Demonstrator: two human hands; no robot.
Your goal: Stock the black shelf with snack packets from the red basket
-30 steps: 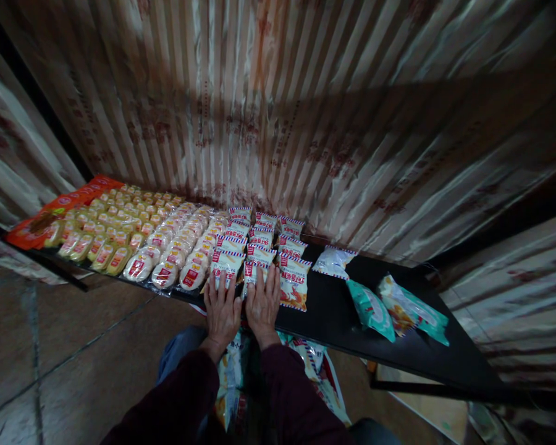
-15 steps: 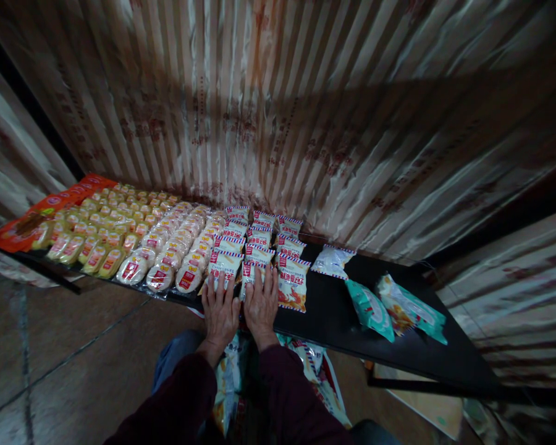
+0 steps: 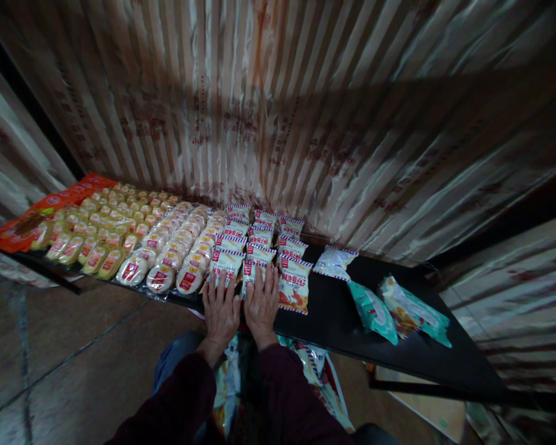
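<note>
My left hand point(image 3: 221, 314) lies flat, fingers stretched out, on the front snack bag point(image 3: 226, 264) of the left column of white bags with striped edges. Beside it, my right hand point(image 3: 261, 303) rests with extended fingers on the front snack bag point(image 3: 259, 253) of the middle column, its fingers hiding most of that bag. A third front snack bag point(image 3: 293, 283), showing red print and an orange lower part, lies just right of my right hand. Further bags overlap in columns behind these. Neither hand grips anything.
The black shelf point(image 3: 315, 322) also bears round wrapped cakes point(image 3: 171, 250), small yellow packets point(image 3: 95, 253), an orange bag point(image 3: 41, 216), a white striped bag point(image 3: 334, 262) and teal bags point(image 3: 373, 312). Below stands a container of bags point(image 3: 317, 377). Striped sheeting point(image 3: 269, 111) hangs behind.
Both hands stay on the front bags with almost no movement. The view has shifted very slightly.
</note>
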